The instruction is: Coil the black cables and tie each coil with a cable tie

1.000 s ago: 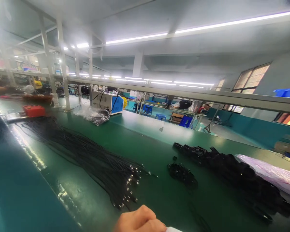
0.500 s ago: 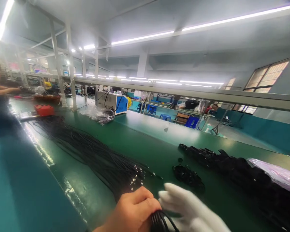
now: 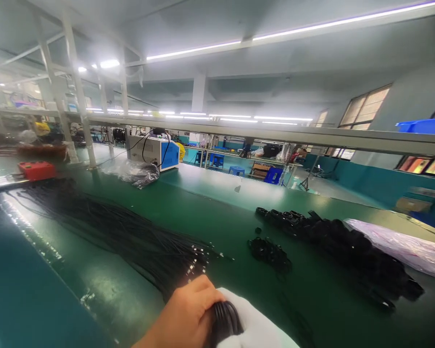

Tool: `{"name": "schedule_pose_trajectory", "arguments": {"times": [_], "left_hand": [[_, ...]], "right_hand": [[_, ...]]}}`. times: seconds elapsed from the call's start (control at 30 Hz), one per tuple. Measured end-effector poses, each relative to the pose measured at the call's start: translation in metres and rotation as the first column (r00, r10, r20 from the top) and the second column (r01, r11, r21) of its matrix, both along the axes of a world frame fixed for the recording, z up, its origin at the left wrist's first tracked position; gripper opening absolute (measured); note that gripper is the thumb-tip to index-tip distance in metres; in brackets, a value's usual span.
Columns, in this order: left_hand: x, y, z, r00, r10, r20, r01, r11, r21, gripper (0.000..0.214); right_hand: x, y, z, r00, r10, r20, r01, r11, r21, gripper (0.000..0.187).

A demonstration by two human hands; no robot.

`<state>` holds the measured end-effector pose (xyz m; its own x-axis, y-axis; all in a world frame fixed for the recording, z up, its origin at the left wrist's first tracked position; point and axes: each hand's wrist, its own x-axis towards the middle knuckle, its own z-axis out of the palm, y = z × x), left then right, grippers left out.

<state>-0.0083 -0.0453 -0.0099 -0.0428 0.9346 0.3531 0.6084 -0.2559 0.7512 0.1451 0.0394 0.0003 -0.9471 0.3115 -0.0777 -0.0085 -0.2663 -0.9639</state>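
Note:
At the bottom edge my bare left hand [image 3: 183, 316] is closed around a coil of black cable [image 3: 225, 321]. My right hand [image 3: 255, 328], in a white glove, lies under and against the same coil; its fingers are hidden. Just beyond my hands a long bundle of black cables [image 3: 105, 224] with metal tips stretches left along the green table [image 3: 217, 208].
A small cluster of coiled black cables [image 3: 270, 252] and a long heap of more coils [image 3: 340, 246] lie to the right, beside a clear plastic bag [image 3: 402, 246]. A red box [image 3: 36, 170], a crumpled bag [image 3: 134, 173] and a white-and-blue machine [image 3: 154, 151] stand farther back.
Both hands came up into view with the cable coil. The gloved right hand's fingers, spread half a second ago, now sit tucked against the coil. The camera swung slightly.

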Motion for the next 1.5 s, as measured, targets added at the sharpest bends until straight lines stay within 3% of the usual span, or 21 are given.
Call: {"name": "schedule_pose_trajectory", "arguments": {"times": [0.1,0.2,0.3,0.43,0.6,0.73,0.87,1.0,1.07,1.13,1.2,1.3,1.5], "left_hand": [[0.0,0.003,-0.001,0.975,0.057,0.216,-0.03,0.991,-0.129,0.031],[-0.001,0.007,-0.001,0.884,0.099,0.457,0.016,0.97,-0.242,0.035],[-0.001,0.012,-0.002,0.883,0.158,0.442,-0.044,0.966,-0.256,0.023],[0.004,0.016,-0.01,0.851,0.229,0.473,-0.054,0.933,-0.355,0.019],[0.008,0.028,-0.02,0.863,0.32,0.391,-0.116,0.878,-0.464,0.013],[0.002,0.03,-0.009,0.93,0.327,0.169,-0.227,0.87,-0.439,0.008],[0.006,0.013,-0.009,0.95,0.313,0.014,-0.292,0.899,-0.327,0.007],[0.017,-0.004,-0.028,0.959,0.244,-0.147,-0.263,0.956,-0.128,0.013],[0.015,-0.006,-0.03,0.976,0.195,-0.094,-0.205,0.971,-0.123,0.008],[0.008,-0.004,-0.022,0.985,0.157,0.077,-0.138,0.969,-0.204,0.004],[0.0,0.0,-0.011,0.964,0.193,0.183,-0.138,0.951,-0.275,0.008],[-0.001,0.008,0.0,0.968,0.211,0.138,-0.166,0.945,-0.282,0.016],[0.016,0.019,-0.017,0.972,0.232,-0.026,-0.231,0.944,-0.236,0.017]], "right_hand": [[-0.004,0.001,-0.002,1.0,0.005,0.016,-0.003,0.996,-0.087,0.033],[-0.008,0.001,-0.004,1.0,0.003,0.023,0.003,0.972,-0.234,0.039],[-0.01,0.003,-0.006,1.0,0.0,0.001,0.0,0.959,-0.282,0.032],[-0.015,0.003,-0.015,1.0,0.009,-0.022,-0.013,0.985,-0.17,0.03],[-0.02,0.0,-0.027,0.994,-0.024,0.104,0.03,0.998,-0.058,0.035],[-0.019,0.004,-0.034,0.986,-0.111,0.125,0.113,0.993,-0.011,0.036],[-0.018,0.008,-0.043,0.976,-0.209,0.061,0.217,0.948,-0.231,0.027],[-0.021,0.004,-0.048,0.967,-0.21,-0.142,0.131,0.893,-0.43,0.018],[-0.02,0.004,-0.048,0.971,-0.185,-0.155,0.09,0.873,-0.479,0.017],[-0.016,0.005,-0.046,0.988,-0.121,-0.091,0.058,0.859,-0.509,0.022],[-0.011,0.007,-0.042,0.997,-0.07,-0.011,0.056,0.875,-0.482,0.027],[-0.004,0.007,-0.037,0.996,-0.029,0.086,0.057,0.939,-0.341,0.024],[0.005,0.007,-0.037,0.991,0.011,0.131,0.014,0.983,-0.186,0.021]]}}
